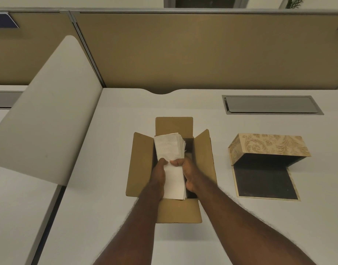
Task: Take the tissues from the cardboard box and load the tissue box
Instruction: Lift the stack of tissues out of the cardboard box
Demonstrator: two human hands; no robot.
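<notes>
Cardboard flaps stand open on all four sides of the carton (139, 165), which sits on the pale tabletop (107, 226) in front of the person. Both hands are clasped around a thick stack of white tissues (170, 150): the left hand (159, 176) wraps its near left edge with the thumb laid over the top sheet, and the right hand (187, 175) closes on the right edge, its fingers hidden behind the stack. The stack is tilted, its far end raised above the carton's rim while its near end sits low between the flaps, so it seems partly lifted out and not yet clear. More white paper shows deeper inside, so I judge some tissues remain in there. Well apart to the right, the patterned tissue box (269, 144) lies open, its ornate shell tipped back and its dark base panel (265, 182) flat on the tabletop, with nothing loaded that I can see. The task looks early: the first bundle is in hand, and still to do are carrying it across, seating it in the tissue box and closing the shell over it
</notes>
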